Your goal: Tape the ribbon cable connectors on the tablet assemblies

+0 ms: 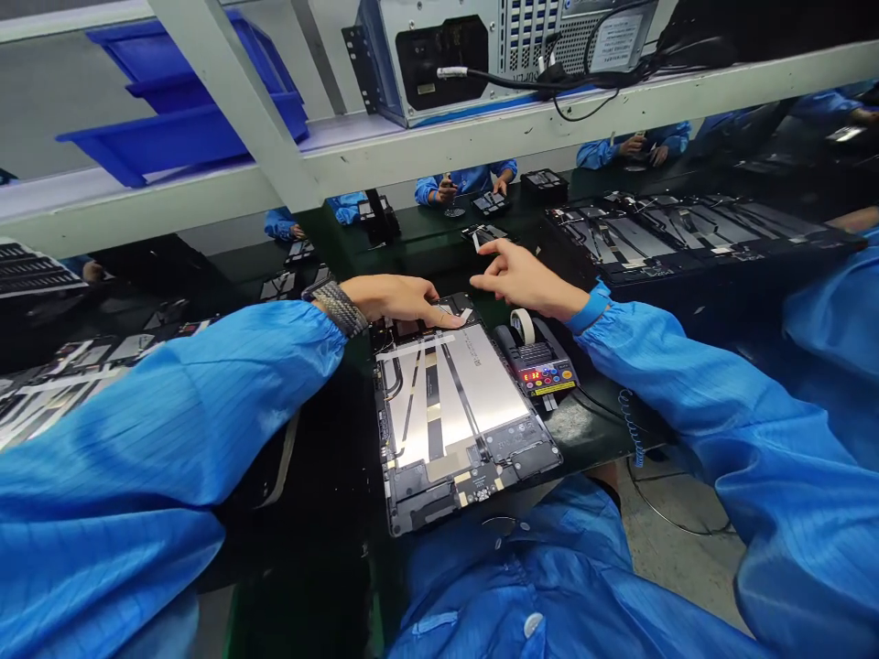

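Tablet point(460, 421), opened, under the left hand point(395, 300), by the tabletop's near edge

Tablet lies lengthwise with its near end by the near edge of the tabletop point(330, 467), inner parts facing up; left hand reaches over its far end, thumb pressing beside the short tape strip point(466, 317); whether the hidden fingers grip the rim, cannot tell; right hand point(526, 277) hangs above and past the far right corner, fingers loosely curled, index finger stretched out; a white sliver point(479, 240) shows by that fingertip, held or merely behind it, cannot tell.

Risks, as I judge them: a sideways push by the thumb could skew the short strip; a dragging sleeve could snag the inner ribbons; a hard pull toward the body could send the near end over the tabletop's edge; a tug on the cord point(597, 403) could shift the tape machine point(542, 361) into the tablet's right side.

Count: one tablet under the hand; two tape strips clear on it, the long tape strip point(416, 347) and the short; one tape machine, one tape roll point(527, 326); one computer case point(446, 59) and at least two blue bins point(199, 137) on the shelf point(426, 151); several more opened tablets point(659, 238) toward the tabletop's far right, overlapping too much to number.
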Demonstrator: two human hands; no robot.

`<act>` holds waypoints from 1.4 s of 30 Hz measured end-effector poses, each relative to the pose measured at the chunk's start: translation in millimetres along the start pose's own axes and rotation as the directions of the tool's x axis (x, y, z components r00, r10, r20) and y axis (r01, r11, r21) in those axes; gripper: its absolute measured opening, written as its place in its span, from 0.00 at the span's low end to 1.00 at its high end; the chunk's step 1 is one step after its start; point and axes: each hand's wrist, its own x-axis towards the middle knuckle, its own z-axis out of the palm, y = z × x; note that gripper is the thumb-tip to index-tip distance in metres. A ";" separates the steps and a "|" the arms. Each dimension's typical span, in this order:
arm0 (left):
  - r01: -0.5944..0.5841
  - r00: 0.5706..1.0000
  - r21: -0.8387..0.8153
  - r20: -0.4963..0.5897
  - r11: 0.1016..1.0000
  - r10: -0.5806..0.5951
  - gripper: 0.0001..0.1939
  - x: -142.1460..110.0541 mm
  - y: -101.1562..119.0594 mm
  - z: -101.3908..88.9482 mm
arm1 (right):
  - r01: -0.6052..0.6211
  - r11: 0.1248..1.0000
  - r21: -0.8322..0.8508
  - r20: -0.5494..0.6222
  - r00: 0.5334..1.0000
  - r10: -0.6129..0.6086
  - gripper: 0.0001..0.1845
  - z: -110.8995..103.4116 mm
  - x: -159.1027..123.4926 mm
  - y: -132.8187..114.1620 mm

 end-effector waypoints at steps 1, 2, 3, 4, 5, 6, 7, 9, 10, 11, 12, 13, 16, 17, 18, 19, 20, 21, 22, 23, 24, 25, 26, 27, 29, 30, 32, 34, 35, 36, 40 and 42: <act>-0.006 1.000 -0.001 0.006 1.000 0.006 0.44 0.0 -0.1 -0.3 | 0.039 0.999 0.017 -0.050 0.998 -0.038 0.23 -0.7 -2.4 -4.2; -0.017 1.000 0.000 0.003 1.000 0.017 0.45 -1.1 -1.1 -1.8 | 0.080 0.996 0.029 -0.073 0.994 -0.078 0.18 -2.0 -5.5 -10.6; -0.033 0.999 0.006 -0.012 0.999 0.033 0.45 -3.7 -3.3 -4.5 | 0.118 0.992 0.039 -0.069 0.991 -0.116 0.15 -3.8 -8.9 -18.9; -0.051 0.998 0.019 -0.040 0.999 0.052 0.45 -7.9 -6.8 -8.5 | 0.149 0.988 0.047 -0.038 0.988 -0.147 0.13 -5.8 -12.1 -28.3; -0.067 0.995 0.039 -0.074 0.997 0.069 0.46 -13.8 -11.8 -13.5 | 0.167 0.984 0.054 0.018 0.986 -0.168 0.13 -7.6 -14.8 -38.0; -0.075 0.990 0.064 -0.111 0.995 0.082 0.46 -21.3 -18.0 -19.0 | 0.174 0.983 0.061 0.092 0.979 -0.180 0.13 -8.7 -16.7 -47.0; -0.076 0.986 0.090 -0.141 0.993 0.088 0.46 -30.0 -25.3 -24.5 | 0.175 0.982 0.069 0.177 0.967 -0.184 0.12 -8.4 -17.4 -54.7; -0.058 0.983 0.135 -0.165 0.989 0.080 0.46 -49.5 -41.2 -32.8 | 0.181 0.979 0.089 0.312 0.929 -0.200 0.12 -1.7 -15.6 -64.9; -0.046 0.985 0.148 -0.158 0.988 0.069 0.47 -59.2 -49.0 -34.8 | 0.200 0.974 0.105 0.340 0.913 -0.224 0.12 5.2 -13.4 -67.5; -0.036 0.988 0.153 -0.145 0.988 0.058 0.47 -68.3 -56.2 -35.0 | 0.229 0.966 0.123 0.344 0.903 -0.258 0.14 14.2 -10.7 -68.8; -0.028 0.991 0.153 -0.126 0.988 0.048 0.48 -76.3 -62.6 -33.7 | 0.263 0.955 0.138 0.338 0.893 -0.296 0.16 24.9 -7.9 -69.3; -0.024 0.993 0.148 -0.109 0.989 0.040 0.48 -82.9 -68.1 -31.0 | 0.297 0.943 0.150 0.334 0.882 -0.331 0.20 36.6 -5.0 -69.4; -0.019 0.996 0.110 -0.084 0.994 0.029 0.49 -93.7 -80.0 -19.9 | 0.341 0.926 0.162 0.382 0.843 -0.377 0.25 69.9 2.8 -70.9; -0.019 0.996 0.093 -0.083 0.995 0.027 0.49 -94.5 -82.7 -16.4 | 0.337 0.927 0.166 0.398 0.837 -0.376 0.24 78.3 5.2 -72.0; -0.022 0.996 0.076 -0.080 0.997 0.028 0.49 -94.2 -84.7 -13.5 | 0.330 0.928 0.170 0.407 0.834 -0.371 0.23 84.9 7.4 -73.3; -0.030 0.996 0.058 -0.080 0.998 0.035 0.49 -93.0 -86.0 -11.0 | 0.324 0.930 0.174 0.413 0.833 -0.367 0.22 89.5 9.4 -74.6; -0.045 0.996 0.042 -0.079 0.998 0.048 0.49 -91.1 -86.7 -8.9 | 0.320 0.931 0.178 0.415 0.833 -0.365 0.21 92.6 11.0 -75.7; -0.064 0.995 0.028 -0.080 0.998 0.066 0.49 -88.7 -86.7 -7.1 | 0.317 0.931 0.180 0.412 0.835 -0.365 0.21 94.3 12.0 -76.4; -0.081 0.993 0.018 -0.081 0.997 0.082 0.48 -86.0 -86.0 -5.5 | 0.315 0.932 0.180 0.404 0.840 -0.362 0.22 95.1 12.3 -76.9; -0.091 0.993 0.012 -0.079 0.996 0.092 0.48 -83.3 -85.0 -4.0 | 0.313 0.934 0.176 0.395 0.846 -0.358 0.23 95.3 12.0 -77.0; -0.094 0.993 0.007 -0.072 0.996 0.094 0.47 -80.6 -83.9 -2.8 | 0.308 0.936 0.169 0.385 0.854 -0.350 0.24 95.2 11.0 -76.8; -0.089 0.994 0.003 -0.061 0.996 0.089 0.47 -78.1 -82.9 -1.9 | 0.300 0.940 0.161 0.377 0.862 -0.340 0.25 95.0 9.6 -76.4; -0.081 0.996 0.000 -0.047 0.997 0.081 0.46 -76.0 -82.3 -1.3 | 0.291 0.944 0.153 0.370 0.869 -0.328 0.27 94.7 8.1 -75.8; -0.071 0.997 -0.005 -0.036 0.997 0.071 0.45 -74.2 -82.1 -1.1 | 0.281 0.948 0.147 0.367 0.875 -0.316 0.28 94.5 6.7 -75.3; -0.059 0.998 -0.016 -0.029 0.998 0.059 0.45 -71.6 -83.4 -1.5 | 0.264 0.953 0.147 0.366 0.881 -0.301 0.31 94.0 5.1 -74.5; -0.059 0.998 -0.019 -0.031 0.998 0.059 0.45 -70.5 -84.6 -2.0 | 0.258 0.955 0.150 0.369 0.881 -0.296 0.33 93.7 5.0 -74.3; -0.067 0.997 -0.018 -0.029 0.998 0.067 0.45 -68.9 -86.7 -2.6 | 0.249 0.956 0.157 0.383 0.877 -0.291 0.34 92.9 6.3 -74.2; -0.075 0.997 -0.018 -0.020 0.997 0.075 0.45 -67.7 -87.4 -2.5 | 0.241 0.956 0.170 0.401 0.869 -0.290 0.35 91.8 8.3 -74.4; -0.072 0.997 -0.020 -0.018 0.997 0.072 0.45 -67.3 -87.0 -2.3 | 0.238 0.955 0.178 0.410 0.864 -0.291 0.35 91.3 9.2 -74.5; -0.066 0.998 -0.023 -0.018 0.998 0.065 0.45 -67.1 -86.2 -2.0 | 0.236 0.954 0.187 0.417 0.860 -0.294 0.35 90.9 9.9 -74.6; -0.029 0.999 -0.032 -0.036 0.999 0.028 0.43 -66.8 -81.2 -2.0 | 0.241 0.952 0.188 0.421 0.856 -0.300 0.35 92.2 10.7 -74.2; -0.023 0.999 -0.042 -0.039 0.999 0.022 0.41 -66.4 -79.7 -2.4 | 0.257 0.952 0.166 0.415 0.858 -0.304 0.35 94.3 11.1 -73.4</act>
